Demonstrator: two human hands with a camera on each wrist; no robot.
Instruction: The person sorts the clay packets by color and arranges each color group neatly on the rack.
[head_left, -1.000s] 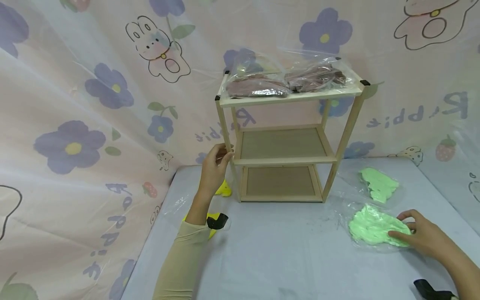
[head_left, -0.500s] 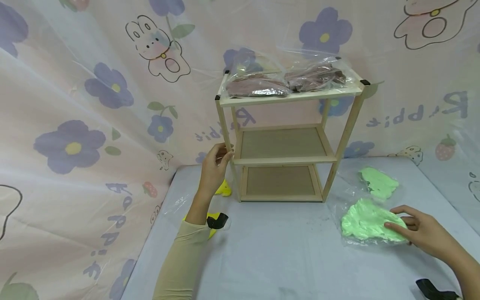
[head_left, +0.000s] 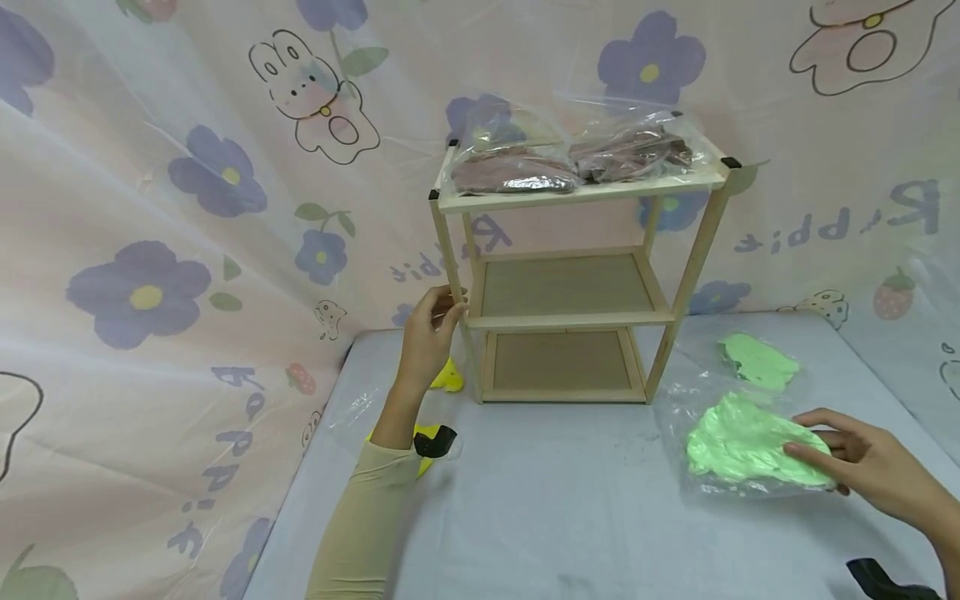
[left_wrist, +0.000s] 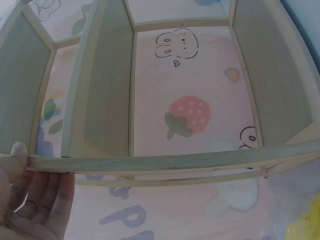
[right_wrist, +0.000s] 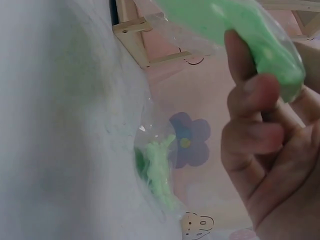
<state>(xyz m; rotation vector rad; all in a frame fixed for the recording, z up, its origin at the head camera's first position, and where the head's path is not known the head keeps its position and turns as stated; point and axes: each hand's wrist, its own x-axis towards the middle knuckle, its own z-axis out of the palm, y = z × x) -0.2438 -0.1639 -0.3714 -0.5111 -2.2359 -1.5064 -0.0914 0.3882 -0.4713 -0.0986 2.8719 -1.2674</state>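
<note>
A three-tier wooden shelf (head_left: 570, 319) stands at the back of the table. My left hand (head_left: 429, 333) grips its front left post, thumb on one side and fingers on the other, as the left wrist view also shows. At the right, my right hand (head_left: 870, 458) pinches the near right edge of a clear plastic bag of bright green stuff (head_left: 753, 446). In the right wrist view this green bag (right_wrist: 270, 45) is lifted off the table, between thumb and curled fingers. A second green bag (head_left: 761, 362) lies flat behind it.
Two clear bags with brownish contents (head_left: 517, 171) lie on the top tier. Yellow pieces in clear plastic (head_left: 448, 377) lie left of the shelf, partly behind my left arm. A patterned curtain (head_left: 187, 333) hangs behind and at the left.
My right hand has raised the nearer green bag off the table; it shifted left, then slightly back right. My left hand stays on the post.
</note>
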